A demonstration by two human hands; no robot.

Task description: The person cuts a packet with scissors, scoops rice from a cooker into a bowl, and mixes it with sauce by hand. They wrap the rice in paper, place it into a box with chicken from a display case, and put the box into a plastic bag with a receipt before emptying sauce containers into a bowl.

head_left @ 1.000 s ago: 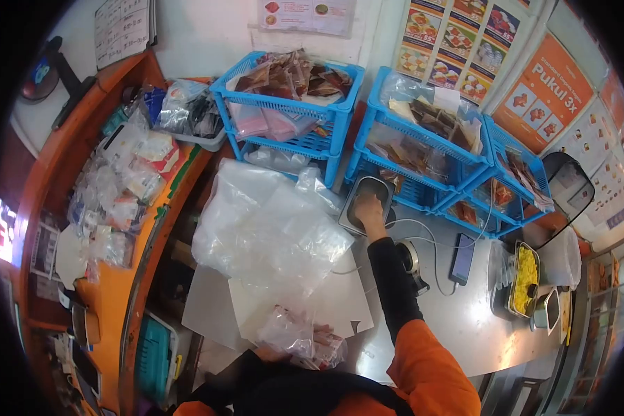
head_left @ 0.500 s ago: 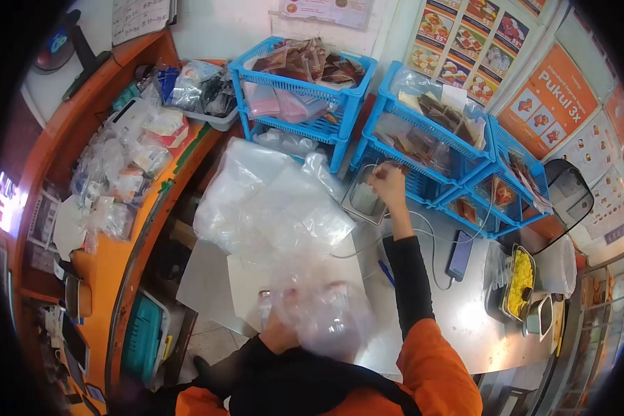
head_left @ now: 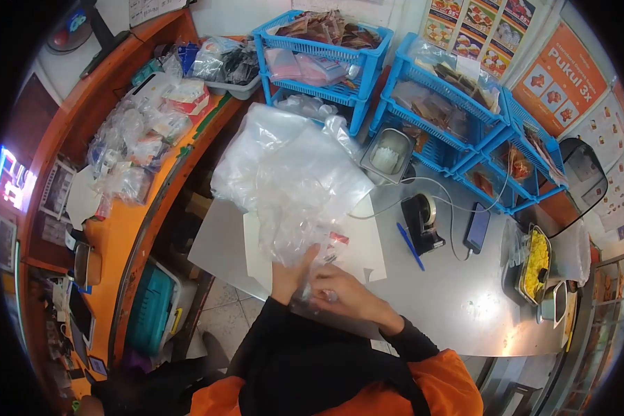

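Close to my body, my left hand [head_left: 292, 276] is closed on the lower part of a clear plastic bag [head_left: 288, 232]. Against it on the right, my right hand [head_left: 341, 291] has its fingers bent together at the bag's lower end; what they pinch is too small to make out. A small red and white item [head_left: 338, 239] shows by the bag, above my fingers. Behind lies a large pile of clear plastic sheets [head_left: 263, 149], and a pale board [head_left: 367, 249] is under the bag.
A metal container [head_left: 387, 154] with whitish contents stands before blue racks [head_left: 440, 114]. A tape dispenser [head_left: 421, 223], blue pen [head_left: 410, 246], phone [head_left: 477, 227] with cable and tray of yellow food [head_left: 534, 265] are on the right. An orange counter [head_left: 128, 236] runs along the left.
My right hand has left the metal container and come down beside my left hand. The bag has moved up and away from my body. The tape dispenser, hidden before, now shows.
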